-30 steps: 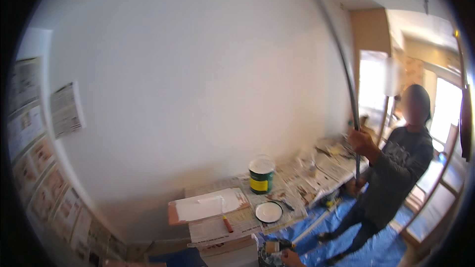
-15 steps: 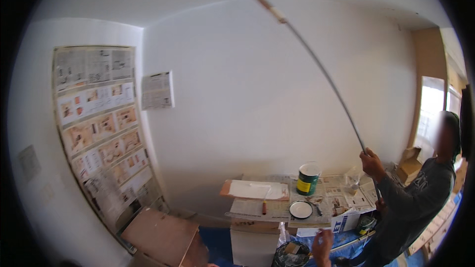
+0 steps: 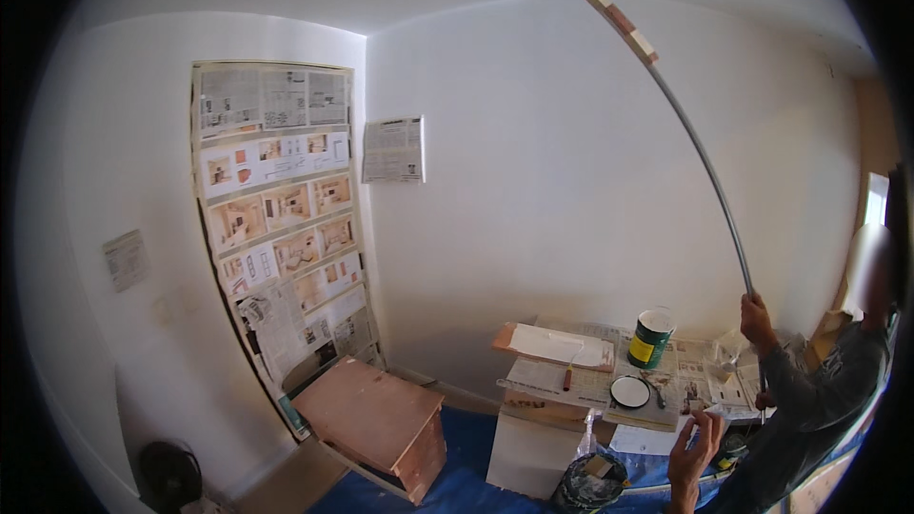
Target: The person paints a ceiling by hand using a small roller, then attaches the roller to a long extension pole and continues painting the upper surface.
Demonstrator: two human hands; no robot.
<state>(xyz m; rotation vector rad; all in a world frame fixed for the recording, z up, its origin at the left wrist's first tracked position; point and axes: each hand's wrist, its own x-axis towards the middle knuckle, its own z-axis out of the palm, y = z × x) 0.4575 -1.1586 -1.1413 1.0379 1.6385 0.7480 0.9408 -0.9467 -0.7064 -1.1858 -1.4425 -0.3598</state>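
Head view: my right hand (image 3: 695, 459) is hovering empty, fingers parted; left hand unseen, can't tell. Printed sheets (image 3: 295, 164) are covering wall (image 3: 143, 152); work's looking unfinished, red-handled tool (image 3: 568, 378) lying unheld.

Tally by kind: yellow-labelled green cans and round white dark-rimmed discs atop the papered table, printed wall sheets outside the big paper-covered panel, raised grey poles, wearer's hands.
Yellow-labelled green can: 1
Round white dark-rimmed disc: 1
Printed wall sheets: 2
Raised grey pole: 1
Wearer's bare right hand: 1
Total: 6
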